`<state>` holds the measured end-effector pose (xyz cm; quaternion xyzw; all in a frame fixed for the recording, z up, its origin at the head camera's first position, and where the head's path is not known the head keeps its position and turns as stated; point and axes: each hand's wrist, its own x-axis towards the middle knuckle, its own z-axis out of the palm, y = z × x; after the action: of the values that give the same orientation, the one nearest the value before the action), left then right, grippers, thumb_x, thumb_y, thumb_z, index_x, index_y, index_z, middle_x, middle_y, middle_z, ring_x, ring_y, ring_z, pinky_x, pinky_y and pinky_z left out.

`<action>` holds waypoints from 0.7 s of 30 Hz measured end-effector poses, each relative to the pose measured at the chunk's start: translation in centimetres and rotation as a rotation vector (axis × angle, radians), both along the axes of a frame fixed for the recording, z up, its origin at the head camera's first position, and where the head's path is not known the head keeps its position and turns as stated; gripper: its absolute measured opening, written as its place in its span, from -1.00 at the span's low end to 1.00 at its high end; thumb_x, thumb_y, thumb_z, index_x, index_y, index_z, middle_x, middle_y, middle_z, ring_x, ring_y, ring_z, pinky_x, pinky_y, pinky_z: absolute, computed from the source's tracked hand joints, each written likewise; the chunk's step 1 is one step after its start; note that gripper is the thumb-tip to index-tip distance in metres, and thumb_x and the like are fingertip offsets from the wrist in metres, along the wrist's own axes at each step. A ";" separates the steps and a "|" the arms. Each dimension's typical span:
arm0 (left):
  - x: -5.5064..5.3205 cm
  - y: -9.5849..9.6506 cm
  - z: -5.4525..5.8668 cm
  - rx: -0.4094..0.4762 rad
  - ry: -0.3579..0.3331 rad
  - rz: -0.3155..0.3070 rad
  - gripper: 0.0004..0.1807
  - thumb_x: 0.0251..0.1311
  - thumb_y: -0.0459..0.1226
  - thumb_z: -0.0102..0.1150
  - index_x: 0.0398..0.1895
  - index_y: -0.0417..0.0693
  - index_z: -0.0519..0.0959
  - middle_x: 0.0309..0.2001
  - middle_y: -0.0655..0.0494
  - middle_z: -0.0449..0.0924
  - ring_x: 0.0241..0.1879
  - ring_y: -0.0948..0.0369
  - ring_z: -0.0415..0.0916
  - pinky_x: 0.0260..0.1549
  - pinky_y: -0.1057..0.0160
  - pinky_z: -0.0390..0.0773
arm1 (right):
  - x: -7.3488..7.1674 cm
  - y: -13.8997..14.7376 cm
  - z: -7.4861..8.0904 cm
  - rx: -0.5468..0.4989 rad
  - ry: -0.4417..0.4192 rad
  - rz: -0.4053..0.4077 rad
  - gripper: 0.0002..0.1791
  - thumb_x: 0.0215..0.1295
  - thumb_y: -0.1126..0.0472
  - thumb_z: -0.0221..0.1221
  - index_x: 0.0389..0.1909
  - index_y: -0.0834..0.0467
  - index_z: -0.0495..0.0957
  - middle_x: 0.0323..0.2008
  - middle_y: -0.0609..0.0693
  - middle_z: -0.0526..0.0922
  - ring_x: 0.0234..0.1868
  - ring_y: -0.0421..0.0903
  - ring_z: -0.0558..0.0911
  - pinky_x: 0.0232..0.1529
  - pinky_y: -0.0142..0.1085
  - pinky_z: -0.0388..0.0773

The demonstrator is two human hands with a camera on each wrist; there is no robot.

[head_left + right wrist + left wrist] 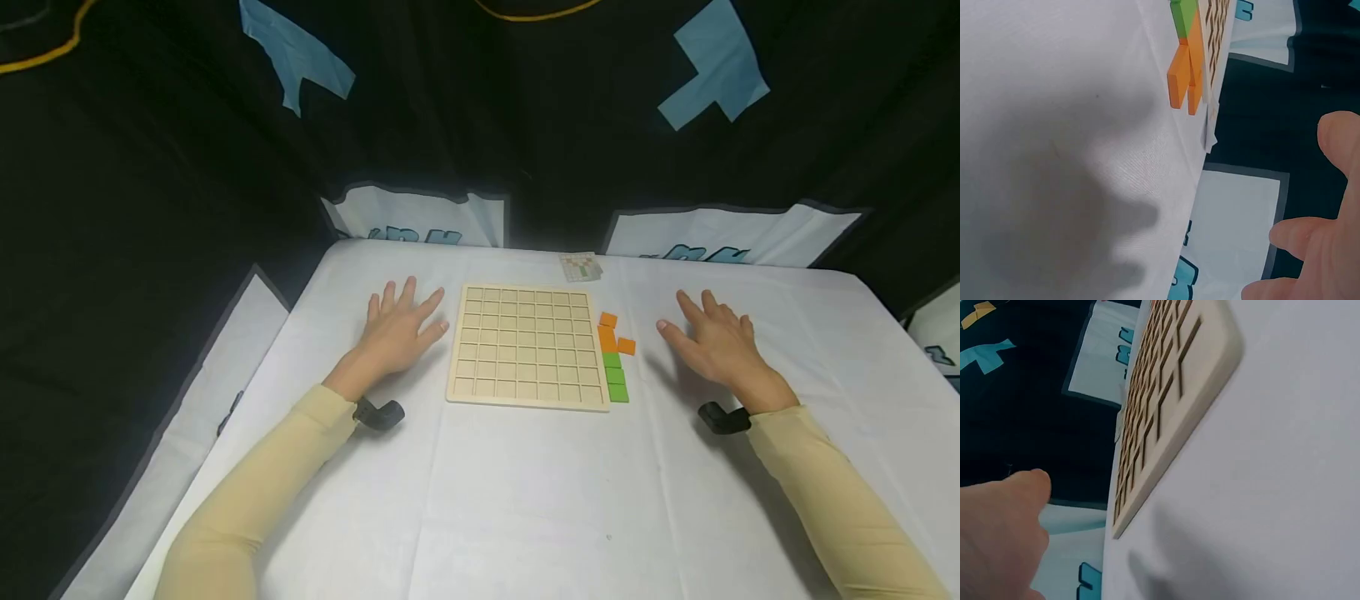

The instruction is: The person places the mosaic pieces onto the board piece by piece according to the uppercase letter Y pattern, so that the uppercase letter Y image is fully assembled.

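Note:
A wooden grid board (527, 345) with square recesses lies flat on the white-covered table. Along its right edge lie several orange tiles (607, 338) and green tiles (615, 375). My left hand (397, 331), fingers spread, is held to the left of the board and holds nothing. To the right of the tiles my right hand (717, 340) is also spread and empty, apart from them. In the left wrist view the board's corner (1210, 350) is close, with the left thumb (1029, 487) at the side. The right wrist view shows the orange tiles (1178, 76) beyond the hand's shadow.
A small stack of printed cards (581, 267) lies behind the board near the table's far edge. Black cloth (555, 150) with blue tape pieces hangs behind the table. Each wrist carries a black camera mount (380, 414).

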<state>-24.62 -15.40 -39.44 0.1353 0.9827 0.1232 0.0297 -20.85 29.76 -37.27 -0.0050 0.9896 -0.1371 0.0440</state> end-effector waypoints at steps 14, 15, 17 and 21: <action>1.0 0.8 -2.3 0.039 -0.087 -0.080 -0.31 0.53 0.13 -0.21 0.64 0.20 0.07 0.64 -0.33 -0.22 0.59 -0.42 -0.32 0.47 -0.49 -0.28 | 0.3 -0.4 -0.2 0.006 -0.007 0.003 -0.03 0.52 -0.39 -0.27 0.59 0.31 -0.02 0.52 0.60 -0.12 0.48 0.67 -0.06 0.42 0.54 -0.25; 1.0 0.8 -2.4 0.045 -0.092 -0.083 -0.31 0.53 0.12 -0.22 0.65 0.20 0.06 0.64 -0.33 -0.22 0.59 -0.42 -0.33 0.46 -0.50 -0.27 | 0.3 -0.4 -0.2 0.007 -0.007 0.003 -0.03 0.52 -0.39 -0.27 0.59 0.31 -0.01 0.52 0.60 -0.12 0.48 0.67 -0.06 0.42 0.54 -0.24; 1.0 0.9 -2.5 0.055 -0.106 -0.085 -0.31 0.53 0.13 -0.22 0.65 0.21 0.06 0.64 -0.33 -0.23 0.59 -0.42 -0.34 0.46 -0.50 -0.28 | 0.4 -0.5 -0.2 0.007 -0.006 0.003 -0.03 0.52 -0.39 -0.26 0.59 0.31 0.00 0.52 0.60 -0.11 0.48 0.67 -0.05 0.41 0.54 -0.23; 1.0 1.0 -2.6 0.069 -0.137 -0.086 -0.31 0.53 0.13 -0.23 0.65 0.23 0.04 0.65 -0.31 -0.25 0.59 -0.41 -0.37 0.45 -0.51 -0.30 | 0.5 -0.6 -0.3 0.010 -0.011 0.004 -0.05 0.52 -0.37 -0.25 0.58 0.31 0.01 0.52 0.59 -0.10 0.48 0.65 -0.03 0.42 0.53 -0.22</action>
<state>-23.59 -14.36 -42.05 0.1694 0.9668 0.1646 0.0974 -20.31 29.20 -37.53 -0.0062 0.9900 -0.1319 0.0498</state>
